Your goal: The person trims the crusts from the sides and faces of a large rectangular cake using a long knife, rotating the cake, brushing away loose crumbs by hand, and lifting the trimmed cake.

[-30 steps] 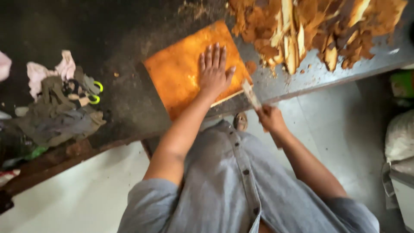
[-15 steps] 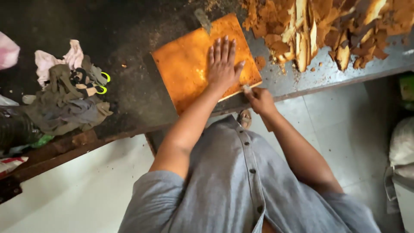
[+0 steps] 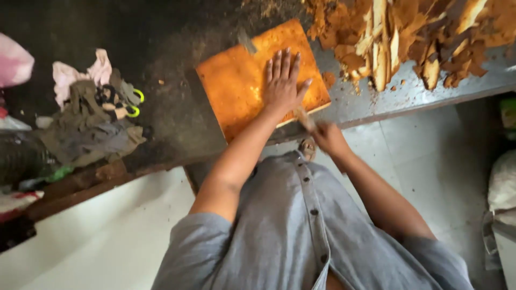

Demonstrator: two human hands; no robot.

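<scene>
The left hand [image 3: 282,80] lies flat with fingers spread on the orange board [image 3: 242,80], pressing its right part. The board sits on the dark, dusty workbench [image 3: 172,118], its near edge close to the bench's rim. The right hand [image 3: 329,138] is closed around a thin pale tool [image 3: 304,118], possibly a blade, at the board's near right corner; blur hides the detail. Wood scraps [image 3: 398,37] are heaped far right, rags [image 3: 91,118] lie left.
</scene>
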